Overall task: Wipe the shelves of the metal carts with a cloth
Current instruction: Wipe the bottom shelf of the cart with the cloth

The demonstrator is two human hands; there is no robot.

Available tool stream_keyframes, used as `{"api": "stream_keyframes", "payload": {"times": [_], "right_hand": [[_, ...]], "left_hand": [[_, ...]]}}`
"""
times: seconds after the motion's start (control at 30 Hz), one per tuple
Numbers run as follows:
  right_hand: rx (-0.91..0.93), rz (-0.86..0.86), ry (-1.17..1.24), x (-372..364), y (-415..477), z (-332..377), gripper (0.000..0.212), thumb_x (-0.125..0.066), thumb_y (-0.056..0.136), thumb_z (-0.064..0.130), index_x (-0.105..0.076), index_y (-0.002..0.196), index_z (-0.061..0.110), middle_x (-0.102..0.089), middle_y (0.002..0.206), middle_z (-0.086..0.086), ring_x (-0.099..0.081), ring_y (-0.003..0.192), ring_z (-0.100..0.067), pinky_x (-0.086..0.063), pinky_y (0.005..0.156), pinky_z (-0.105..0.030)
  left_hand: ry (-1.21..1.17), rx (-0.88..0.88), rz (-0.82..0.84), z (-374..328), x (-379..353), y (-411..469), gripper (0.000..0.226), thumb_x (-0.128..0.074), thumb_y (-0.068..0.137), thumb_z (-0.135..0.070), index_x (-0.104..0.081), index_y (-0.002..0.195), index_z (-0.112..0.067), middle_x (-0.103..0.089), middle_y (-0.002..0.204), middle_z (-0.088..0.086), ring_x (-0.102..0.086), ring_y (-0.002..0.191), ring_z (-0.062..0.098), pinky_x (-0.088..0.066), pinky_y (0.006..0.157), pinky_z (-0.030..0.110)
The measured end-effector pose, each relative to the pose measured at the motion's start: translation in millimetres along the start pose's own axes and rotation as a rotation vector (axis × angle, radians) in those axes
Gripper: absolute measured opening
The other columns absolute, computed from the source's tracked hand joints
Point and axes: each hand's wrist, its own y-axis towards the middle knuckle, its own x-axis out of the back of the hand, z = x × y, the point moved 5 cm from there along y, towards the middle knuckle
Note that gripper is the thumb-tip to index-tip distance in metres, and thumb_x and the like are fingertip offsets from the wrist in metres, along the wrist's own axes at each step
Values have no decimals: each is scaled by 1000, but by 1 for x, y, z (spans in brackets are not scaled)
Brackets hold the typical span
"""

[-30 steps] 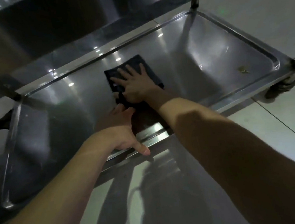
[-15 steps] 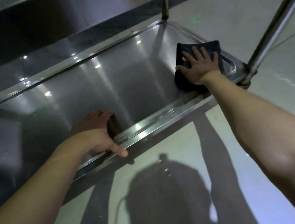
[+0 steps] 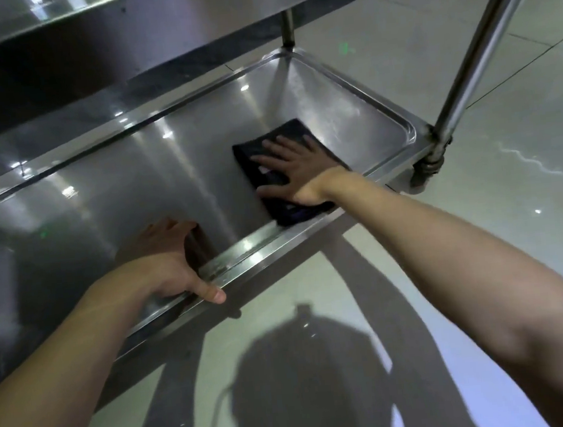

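I'd judge the cloth (image 3: 247, 159) soft and limp, best driven under my spread right hand (image 3: 298, 171); my left hand (image 3: 161, 254) grips the front edge of the shelf (image 3: 259, 246).

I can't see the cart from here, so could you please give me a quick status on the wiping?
Right hand flat on black cloth, on bottom shelf near right end. Left hand grips front rim. Nothing seen blocking the cloth.
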Motion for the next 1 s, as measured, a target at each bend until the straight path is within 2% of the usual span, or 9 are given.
{"api": "stream_keyframes", "payload": {"times": [0.13, 0.27, 0.37, 0.57, 0.67, 0.8, 0.9, 0.93, 1.0], "right_hand": [[-410, -41, 49, 22, -22, -122, 89, -24, 94, 92, -8, 170, 49, 6, 181, 11, 9, 167, -17, 9, 130, -60], [-550, -53, 40, 17, -49, -147, 95, -16, 89, 95, -9, 170, 47, 4, 181, 6, 8, 167, -20, 10, 130, -62], [-473, -23, 43, 14, -53, -99, 88, -20, 96, 90, -6, 171, 46, 7, 181, 4, 9, 167, -22, 8, 130, -63], [36, -46, -12, -26, -64, 72, 91, -11, 91, 93, -13, 170, 47, -3, 181, 4, 4, 167, -20, 5, 131, -61], [41, -87, -33, -25, -67, 83, 89, -10, 95, 91, -15, 171, 45, -7, 181, 1, 1, 167, -22, 2, 131, -61], [48, -50, 31, -17, -69, 74, 90, -20, 95, 91, -10, 171, 45, -13, 180, 2, -4, 167, -20, -1, 133, -59], [-63, -94, 369, 2, -70, 65, 92, -39, 93, 88, -12, 169, 45, -41, 171, -3, -32, 159, -23, -24, 130, -46], [-84, -120, 394, 9, -71, 61, 93, -43, 91, 88, -15, 168, 46, -43, 170, -3, -35, 157, -24, -30, 127, -44], [-26, -102, 197, 15, -72, 57, 99, -42, 85, 96, -18, 168, 47, -30, 176, 2, -20, 164, -22, -26, 130, -52]], "left_hand": [[-15, 8, 0, 0, -1, 0, 179, -77, 6, -95, -27, 168, -39, -37, 167, -5, -38, 155, 27, -43, 121, 45], [-22, 12, -19, 2, -2, -2, 169, -90, 17, -89, -28, 167, -39, -35, 168, -6, -38, 155, 27, -43, 119, 44], [-22, 13, -21, 1, 0, -4, 165, -94, 25, -85, -27, 168, -38, -34, 170, -5, -36, 156, 28, -42, 121, 45], [-67, 13, -32, 1, -3, -13, 150, -100, 39, -75, -35, 167, -31, -38, 169, 3, -37, 156, 31, -39, 121, 40], [-128, -10, -72, 4, -7, -17, 139, -104, 45, -66, -42, 162, -22, -43, 167, 7, -40, 154, 32, -38, 121, 38], [-172, 12, -182, 8, -11, -31, 140, -105, 45, -64, -43, 162, -19, -44, 162, 11, -42, 151, 33, -42, 122, 47], [-147, -15, -265, 6, -13, -40, 127, -103, 50, -64, -49, 156, -18, -50, 151, 11, -47, 142, 33, -46, 115, 48], [-148, -25, -268, 4, -14, -42, 124, -103, 53, -63, -49, 155, -18, -50, 150, 10, -46, 141, 33, -46, 114, 48], [-162, -35, -263, 2, -14, -44, 121, -103, 58, -58, -46, 157, -19, -48, 151, 9, -45, 142, 33, -47, 112, 48]]}}
